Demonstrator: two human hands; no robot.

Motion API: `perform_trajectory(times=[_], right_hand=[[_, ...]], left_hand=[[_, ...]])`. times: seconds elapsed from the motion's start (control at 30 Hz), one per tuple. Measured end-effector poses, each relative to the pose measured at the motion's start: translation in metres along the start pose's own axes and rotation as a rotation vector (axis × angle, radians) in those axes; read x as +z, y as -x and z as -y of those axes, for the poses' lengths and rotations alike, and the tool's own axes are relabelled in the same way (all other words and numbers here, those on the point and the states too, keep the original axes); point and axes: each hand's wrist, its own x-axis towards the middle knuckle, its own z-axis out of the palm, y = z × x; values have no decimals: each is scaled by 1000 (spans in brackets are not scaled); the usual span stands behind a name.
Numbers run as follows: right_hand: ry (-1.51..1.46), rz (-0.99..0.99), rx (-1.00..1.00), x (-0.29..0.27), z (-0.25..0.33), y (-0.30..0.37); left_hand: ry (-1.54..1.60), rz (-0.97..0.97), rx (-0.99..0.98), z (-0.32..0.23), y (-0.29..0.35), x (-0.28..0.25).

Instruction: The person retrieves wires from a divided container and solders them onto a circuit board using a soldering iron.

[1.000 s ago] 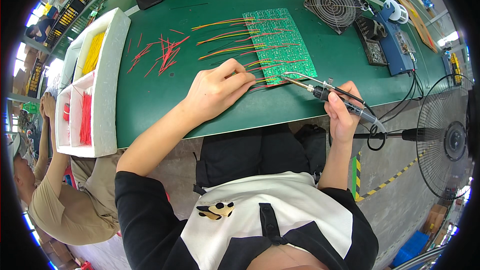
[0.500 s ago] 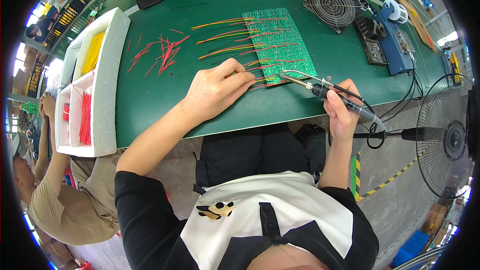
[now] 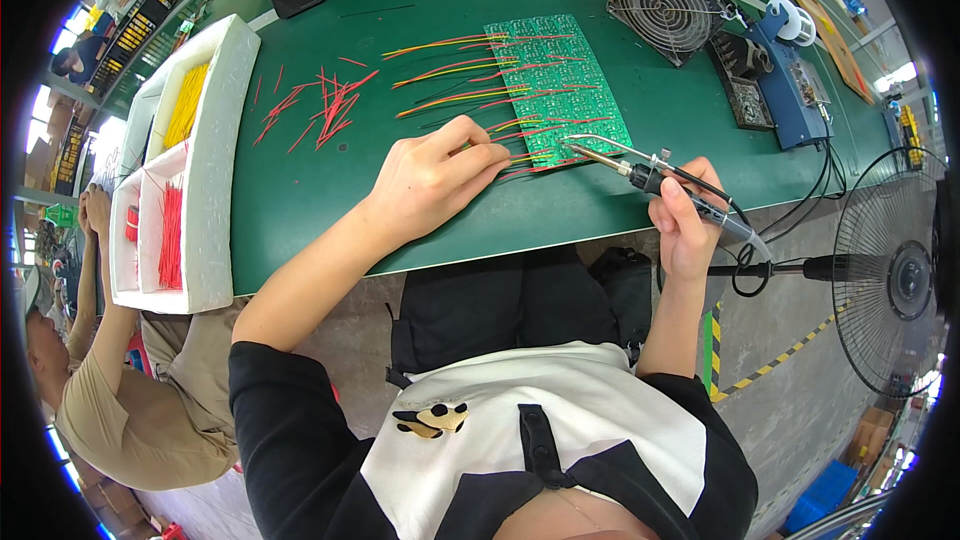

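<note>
A green circuit board (image 3: 568, 80) lies on the table, with rows of red, yellow and black wires (image 3: 455, 73) sticking out past its left side. My left hand (image 3: 432, 180) is closed in a pinch at the board's near left corner, on a thin wire; the fingers hide most of it. In my right hand (image 3: 685, 225) is a soldering iron (image 3: 650, 180) with a thin metal feed tube along its top. The iron's tip points left, at the near part of the board beside the wire ends. Whether it touches is too small to tell.
Loose red wires (image 3: 335, 105) lie left of the board. A white foam box (image 3: 225, 160) with yellow and red wires stands further left. At the right are a square metal fan (image 3: 660, 0), a blue soldering station (image 3: 790, 90) and a floor fan (image 3: 905, 275). Another person (image 3: 150, 400) sits at left.
The soldering iron and my right hand have shifted very slightly to the right. My left hand and the board stay in place.
</note>
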Motion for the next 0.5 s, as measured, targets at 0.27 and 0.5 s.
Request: perform_trajectory(times=[0.27, 0.5], right_hand=[[47, 15, 3, 0, -2, -1], [71, -172, -157, -12, 12, -5]], left_hand=[[-5, -5, -4, 1, 1, 1], [-20, 1, 5, 0, 1, -1]])
